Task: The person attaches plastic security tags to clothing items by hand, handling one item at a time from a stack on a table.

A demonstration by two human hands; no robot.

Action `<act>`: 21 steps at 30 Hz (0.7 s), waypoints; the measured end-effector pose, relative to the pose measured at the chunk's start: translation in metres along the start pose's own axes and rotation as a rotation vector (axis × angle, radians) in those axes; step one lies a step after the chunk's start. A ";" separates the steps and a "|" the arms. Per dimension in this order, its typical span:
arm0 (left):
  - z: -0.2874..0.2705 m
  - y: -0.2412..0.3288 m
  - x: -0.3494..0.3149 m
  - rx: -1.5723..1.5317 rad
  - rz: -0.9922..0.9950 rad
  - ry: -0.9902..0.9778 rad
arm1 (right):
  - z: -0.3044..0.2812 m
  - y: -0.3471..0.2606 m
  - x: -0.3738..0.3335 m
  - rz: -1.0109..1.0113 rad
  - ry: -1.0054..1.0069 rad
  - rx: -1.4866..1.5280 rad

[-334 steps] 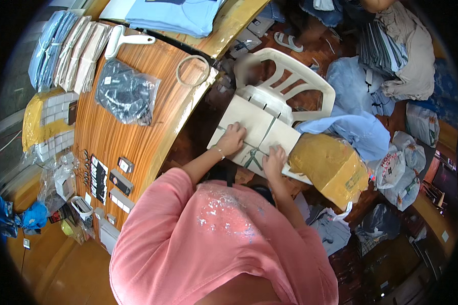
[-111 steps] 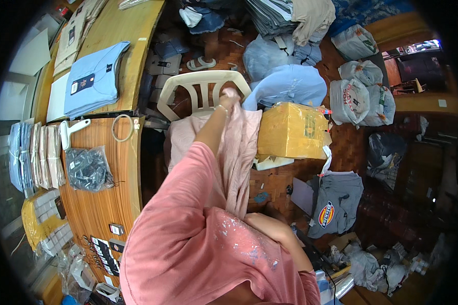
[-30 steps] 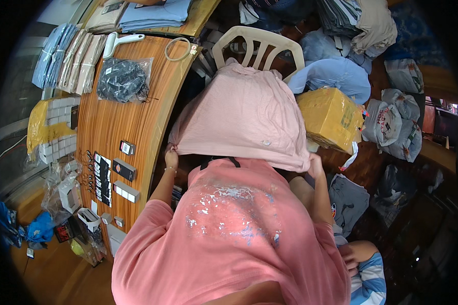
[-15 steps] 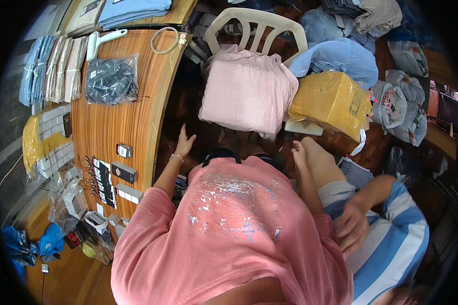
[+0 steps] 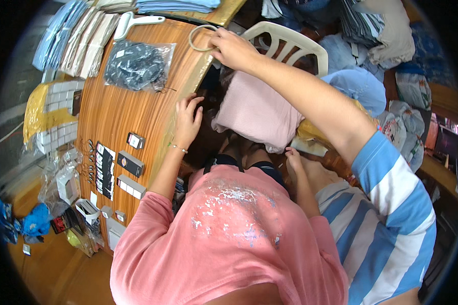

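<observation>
My left hand (image 5: 188,119) is at the near edge of the wooden table (image 5: 142,109), its fingers apart and nothing in them. Down by my right thigh hangs my right hand (image 5: 293,156), small in view, with its fingers loosely bent and no object visible in it. A co-worker's hand (image 5: 234,48) reaches across from the right and has its fingers on a pale ring (image 5: 202,50), which looks like a tape roll, at the table's far right corner. A dark folded item in a clear plastic bag (image 5: 137,66) lies on the table, left of that ring.
A white handled roller (image 5: 137,23) and stacks of folded clothes (image 5: 61,35) lie at the far left. Small boxes (image 5: 131,163) sit on the near tabletop. A plastic chair (image 5: 290,43) bears a pink striped bundle (image 5: 259,107); a yellow-taped box (image 5: 310,131) stands beside it.
My left hand has come up to the table edge. The co-worker's arm has swung from their lap across to the pale ring. The view has shifted, moving the table rightward in the picture.
</observation>
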State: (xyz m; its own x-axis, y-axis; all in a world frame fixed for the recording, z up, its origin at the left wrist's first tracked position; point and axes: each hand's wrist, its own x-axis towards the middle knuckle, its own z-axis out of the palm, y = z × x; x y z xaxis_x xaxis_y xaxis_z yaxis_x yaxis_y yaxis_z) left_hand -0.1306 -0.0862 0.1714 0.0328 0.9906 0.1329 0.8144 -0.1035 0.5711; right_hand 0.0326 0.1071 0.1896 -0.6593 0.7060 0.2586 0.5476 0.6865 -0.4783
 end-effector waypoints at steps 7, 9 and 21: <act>-0.011 -0.028 0.004 0.246 0.180 0.009 | 0.008 0.006 -0.008 -0.131 -0.003 -0.139; -0.009 -0.035 0.001 0.259 0.180 0.005 | 0.011 -0.009 -0.033 -0.125 0.181 -0.020; -0.005 -0.049 -0.003 0.128 0.207 0.150 | 0.164 -0.070 -0.326 0.941 -0.576 0.712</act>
State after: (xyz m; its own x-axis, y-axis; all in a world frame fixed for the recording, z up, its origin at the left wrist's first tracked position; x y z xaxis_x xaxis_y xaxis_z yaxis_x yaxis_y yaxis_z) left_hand -0.1735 -0.0849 0.1476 0.1270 0.9243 0.3598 0.8660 -0.2802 0.4141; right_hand 0.1248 -0.1995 0.0005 -0.3974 0.5651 -0.7230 0.6423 -0.3914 -0.6590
